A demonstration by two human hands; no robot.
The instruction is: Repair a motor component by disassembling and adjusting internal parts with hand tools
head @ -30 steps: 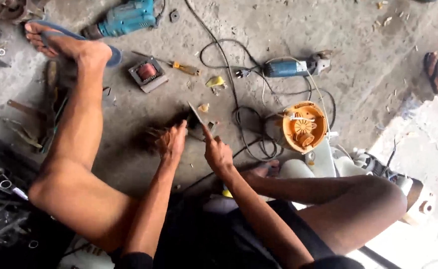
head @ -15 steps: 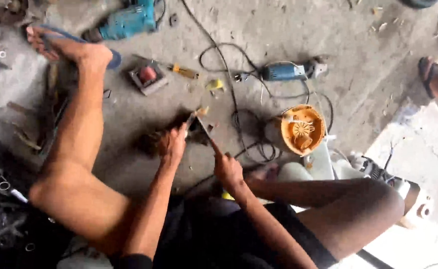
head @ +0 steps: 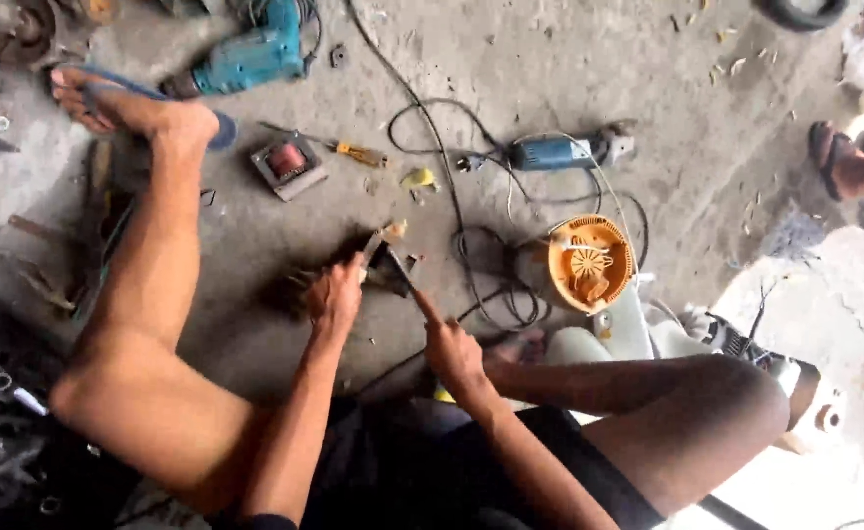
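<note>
A single camera worn on the person's head looks steeply down over bent knees onto a grey concrete workshop floor (head: pixel 569 59), so no second view shares the scene. It stands fairly near, with the left hand (head: pixel 336 294) and right hand (head: pixel 452 351) meeting just below the middle of the frame, on and beside a small dark metal part (head: pixel 391 265). Beyond the grip the view reaches a teal power drill (head: pixel 250 54) at the top edge, right of the grip a round orange plastic fan housing (head: pixel 589 263), and at the far right edge another person's sandalled foot (head: pixel 849 162).
</note>
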